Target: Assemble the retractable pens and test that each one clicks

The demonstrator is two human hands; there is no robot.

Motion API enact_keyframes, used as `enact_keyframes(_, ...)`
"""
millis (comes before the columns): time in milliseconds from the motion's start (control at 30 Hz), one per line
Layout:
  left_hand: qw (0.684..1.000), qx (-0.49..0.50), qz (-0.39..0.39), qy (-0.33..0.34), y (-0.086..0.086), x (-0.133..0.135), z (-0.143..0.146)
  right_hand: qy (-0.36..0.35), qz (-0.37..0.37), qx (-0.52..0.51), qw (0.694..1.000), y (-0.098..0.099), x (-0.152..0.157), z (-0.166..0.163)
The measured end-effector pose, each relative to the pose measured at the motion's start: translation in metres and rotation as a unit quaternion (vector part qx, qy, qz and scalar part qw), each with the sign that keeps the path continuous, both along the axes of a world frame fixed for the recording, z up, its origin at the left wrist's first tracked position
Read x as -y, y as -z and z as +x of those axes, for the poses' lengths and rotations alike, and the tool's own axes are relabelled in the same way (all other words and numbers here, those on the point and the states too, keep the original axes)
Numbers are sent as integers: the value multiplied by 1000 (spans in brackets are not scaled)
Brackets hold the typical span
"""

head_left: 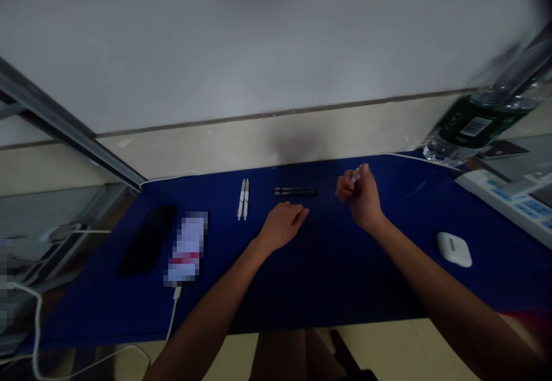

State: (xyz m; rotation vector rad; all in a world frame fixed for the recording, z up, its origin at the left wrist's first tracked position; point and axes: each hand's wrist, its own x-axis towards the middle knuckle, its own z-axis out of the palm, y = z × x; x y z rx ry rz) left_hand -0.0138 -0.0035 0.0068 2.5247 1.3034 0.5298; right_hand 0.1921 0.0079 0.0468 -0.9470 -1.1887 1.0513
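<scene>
White pens (246, 196): side by side, left
Left hand (283, 223): near dark pens (295, 189); grip, cannot tell
Right hand (362, 197): closed around white object (356, 174)

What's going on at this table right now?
A person has both bare hands over a blue table. The right hand grips a small whitish item, too blurred to identify. The left hand is on the near side of two dark pens lying side by side, with nothing visible in its grasp. Left of that hand, two white pens lie next to each other.
</scene>
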Motion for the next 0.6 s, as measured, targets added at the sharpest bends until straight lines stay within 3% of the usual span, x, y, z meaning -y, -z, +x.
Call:
enact_keyframes(167,1000,17,2,2,0,0,0,-129,-111,-157,973,-1,-9,10)
enact_keyframes(300,1000,13,2,2,0,0,1,-130,-147,-221,955,2,-12,13)
enact_keyframes(600,1000,-1,10,0,-1,-1,1,-123,-143,-263,946,6,-12,10)
